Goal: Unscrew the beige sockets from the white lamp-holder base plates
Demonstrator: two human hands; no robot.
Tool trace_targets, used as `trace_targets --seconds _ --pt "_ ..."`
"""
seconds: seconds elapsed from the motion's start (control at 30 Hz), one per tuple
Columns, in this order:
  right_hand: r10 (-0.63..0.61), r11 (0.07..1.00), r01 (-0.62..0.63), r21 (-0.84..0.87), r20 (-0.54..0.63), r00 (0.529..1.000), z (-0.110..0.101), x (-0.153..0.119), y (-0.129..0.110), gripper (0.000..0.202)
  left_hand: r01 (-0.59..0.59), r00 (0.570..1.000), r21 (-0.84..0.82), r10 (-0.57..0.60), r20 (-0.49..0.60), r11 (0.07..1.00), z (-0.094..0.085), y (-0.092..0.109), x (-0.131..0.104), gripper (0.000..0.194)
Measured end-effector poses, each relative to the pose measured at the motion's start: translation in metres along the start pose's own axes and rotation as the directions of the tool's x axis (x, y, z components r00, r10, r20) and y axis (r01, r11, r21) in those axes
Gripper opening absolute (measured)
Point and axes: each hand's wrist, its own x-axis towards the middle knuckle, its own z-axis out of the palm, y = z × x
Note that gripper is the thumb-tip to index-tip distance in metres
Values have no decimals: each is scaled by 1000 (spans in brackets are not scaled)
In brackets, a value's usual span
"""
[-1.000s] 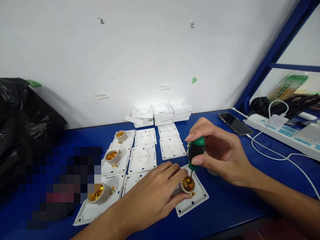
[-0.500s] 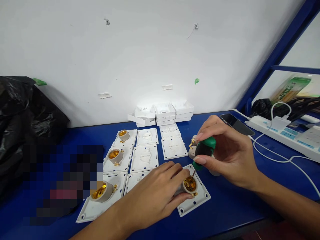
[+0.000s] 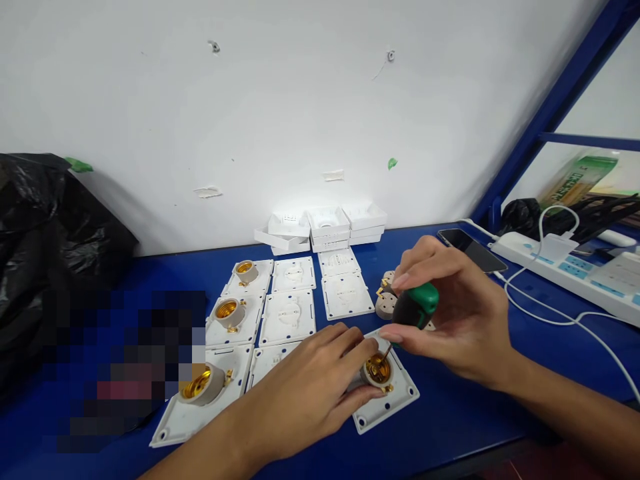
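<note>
My left hand (image 3: 325, 380) grips a round lamp socket (image 3: 377, 370) with a brass thread inside, seated on a white square plate (image 3: 395, 403). A screwdriver (image 3: 425, 300) with a green and black handle is pinched in my right hand (image 3: 460, 313); its thin shaft reaches down into the socket, where the tip is hidden. To the left lie several more white plates, some bearing sockets like the one at front left (image 3: 203, 385), others bare like the middle plate (image 3: 289, 317). Behind my right hand sit loose beige sockets (image 3: 385, 305), partly covered by it.
White box covers (image 3: 329, 227) are stacked against the wall. A phone (image 3: 473, 250), a white power strip (image 3: 575, 267) and cables lie at the right beside a blue frame. A black plastic bag (image 3: 55, 220) stands at the left.
My right hand has turned the screwdriver handle and tilted it slightly, with the shaft still in the socket. My left hand holds the same place.
</note>
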Motion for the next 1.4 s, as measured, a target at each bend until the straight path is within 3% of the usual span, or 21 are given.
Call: trace_targets --seconds 0.2,0.5,0.57,0.63,0.7,0.77,0.9,1.03,1.17,1.3,1.4 --pt "-68 998 67 -19 -38 997 4 -4 -2 45 -8 1000 -1 8 -17 1000 1 -1 0 24" --pt "54 998 -60 -30 -189 981 10 -3 4 39 13 1000 8 -13 10 1000 1 -1 0 29" --pt "51 998 -53 -13 -121 991 6 -1 3 40 7 1000 9 -7 0 1000 1 -1 -1 29" --pt "90 994 -95 56 82 993 -1 2 0 39 -3 1000 5 3 -23 1000 2 -2 -1 29" --pt "162 958 -235 165 366 916 -7 6 -3 38 -10 999 -4 10 -40 1000 2 -2 -2 30" --pt "170 902 -340 268 503 847 -11 9 -5 40 -12 999 -16 12 -38 1000 2 -3 -2 30" --pt "149 852 -343 395 445 883 -10 8 -4 38 -10 1000 -1 10 -15 1000 2 -2 -2 28" --pt "214 765 -466 444 507 835 -10 6 -2 37 -8 999 9 8 -40 1000 2 -1 -2 32" --pt "144 824 -342 452 416 898 -11 9 -2 26 -4 999 -5 4 -44 1000 2 1 -1 27" --pt "116 801 -376 466 495 861 -11 11 1 27 4 999 -18 -4 -52 1000 3 2 0 27" --pt "136 818 -325 475 388 912 -11 11 4 20 22 999 -17 -22 -39 1000 2 3 0 21"
